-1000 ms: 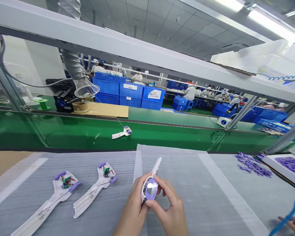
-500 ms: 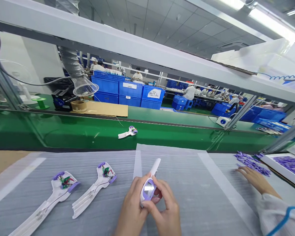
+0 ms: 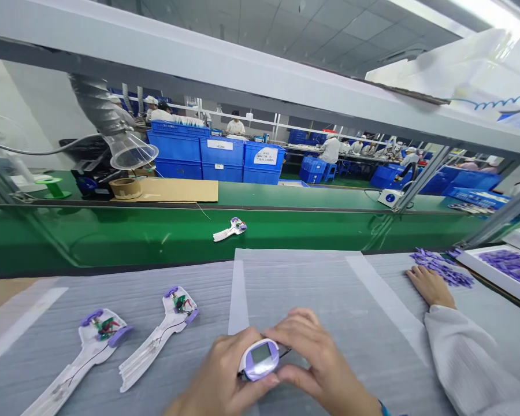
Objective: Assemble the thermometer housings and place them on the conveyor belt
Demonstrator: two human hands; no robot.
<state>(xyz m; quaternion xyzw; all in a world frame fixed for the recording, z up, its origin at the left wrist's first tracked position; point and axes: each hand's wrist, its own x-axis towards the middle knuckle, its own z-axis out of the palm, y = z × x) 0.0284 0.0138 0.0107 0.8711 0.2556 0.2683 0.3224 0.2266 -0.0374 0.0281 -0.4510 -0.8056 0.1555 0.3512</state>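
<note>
My left hand [image 3: 225, 367] is closed round the left side of a white-and-purple handheld device [image 3: 261, 358] with a small grey screen. My right hand [image 3: 318, 361] grips its right side, fingers over the far edge and thumb near the lower corner. The screen faces me; the device's handle is hidden, and a bit of dark wire shows beside my right fingers. To the left, two open white half-shells lie on the mat, a nearer one [image 3: 89, 352] and a farther one [image 3: 164, 335], each with a green circuit board, wires and purple trim.
Another half-shell [image 3: 230, 229] lies on the green conveyor belt [image 3: 294, 234] beyond the foam mat [image 3: 342, 312]. At right, a co-worker's hand [image 3: 431, 285] rests beside a pile of purple parts [image 3: 444, 268], near a white tray [image 3: 502, 283]. A metal shelf beam [image 3: 242, 63] crosses overhead.
The device has turned in my hands: its handle pointed away before and is now hidden, with the screen sideways. The belt's half-shell has shifted slightly right. The co-worker's hand has drawn in.
</note>
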